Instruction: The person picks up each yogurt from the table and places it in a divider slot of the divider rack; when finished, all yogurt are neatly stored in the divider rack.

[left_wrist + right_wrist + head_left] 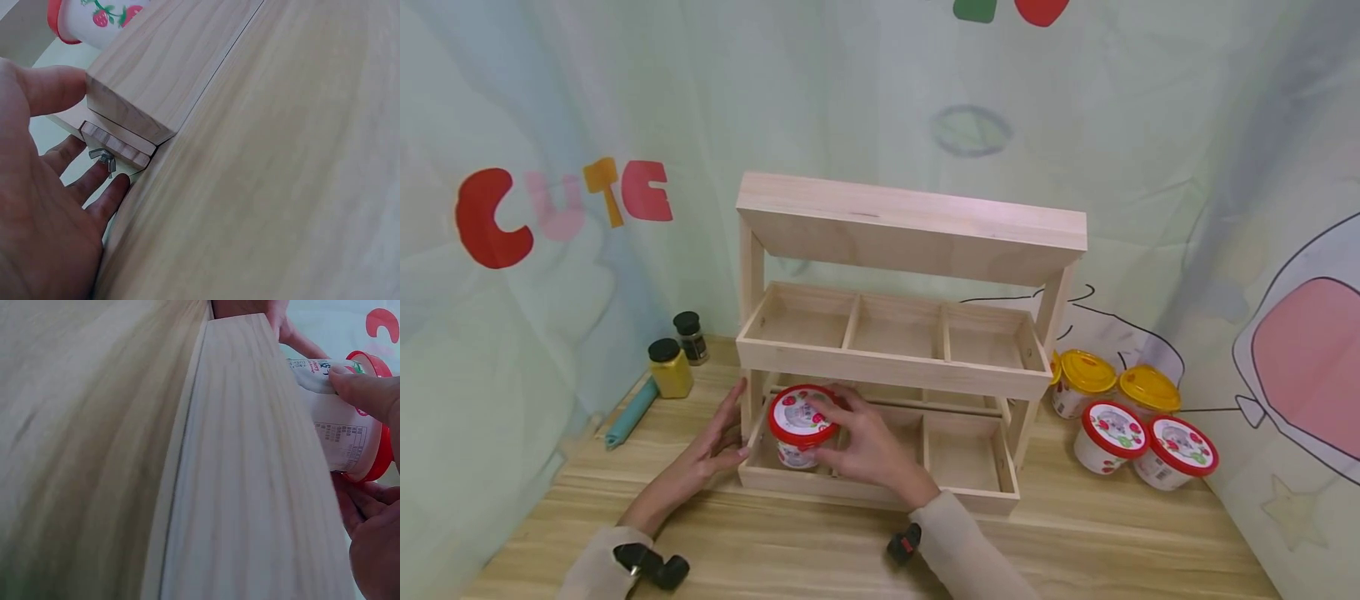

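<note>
A white tub with a red lid and cherry pictures (801, 425) stands upright in the left compartment of the lower tray of a wooden two-tier rack (880, 487). My right hand (872, 442) grips this tub from its right side, thumb toward the front and fingers behind. In the right wrist view the tub's printed side (340, 434) rises behind the tray's front board, with my thumb pressed on it. My left hand (707, 450) rests at the rack's lower left end. There its thumb (56, 90) touches the tray's front corner, and its straight, spread fingers lie beside a wing nut (103, 156).
To the rack's right are two more red-lidded tubs (1112, 437) and several yellow-lidded ones (1086, 383). On the left stand a yellow jar (670, 371), a dark-capped bottle (691, 337) and a teal cylinder (631, 412). Printed curtains hang behind and at both sides.
</note>
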The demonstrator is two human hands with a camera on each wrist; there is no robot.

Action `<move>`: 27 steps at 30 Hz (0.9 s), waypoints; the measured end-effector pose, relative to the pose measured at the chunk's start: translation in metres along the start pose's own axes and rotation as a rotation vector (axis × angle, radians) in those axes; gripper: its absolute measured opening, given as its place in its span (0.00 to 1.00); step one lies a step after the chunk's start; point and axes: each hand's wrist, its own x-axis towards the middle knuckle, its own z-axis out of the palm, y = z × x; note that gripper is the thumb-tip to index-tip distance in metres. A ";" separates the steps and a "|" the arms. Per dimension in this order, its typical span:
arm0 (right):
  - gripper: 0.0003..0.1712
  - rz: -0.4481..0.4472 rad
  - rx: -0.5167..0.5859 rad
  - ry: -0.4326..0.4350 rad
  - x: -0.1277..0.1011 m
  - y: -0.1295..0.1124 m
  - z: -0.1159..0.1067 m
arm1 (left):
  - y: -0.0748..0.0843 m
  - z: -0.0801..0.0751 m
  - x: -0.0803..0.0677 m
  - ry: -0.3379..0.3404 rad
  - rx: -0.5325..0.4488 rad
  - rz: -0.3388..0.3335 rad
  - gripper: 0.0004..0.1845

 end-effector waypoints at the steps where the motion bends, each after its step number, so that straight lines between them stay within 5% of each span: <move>1: 0.41 0.006 -0.004 -0.004 0.000 0.001 0.002 | 0.000 0.000 0.000 0.001 -0.005 -0.001 0.54; 9: 0.43 -0.009 -0.096 -0.048 0.000 0.005 0.018 | -0.004 0.001 0.001 -0.008 -0.011 0.015 0.54; 27: 0.46 -0.004 -0.039 -0.038 -0.004 0.005 0.013 | -0.008 0.000 0.003 -0.005 -0.007 0.074 0.54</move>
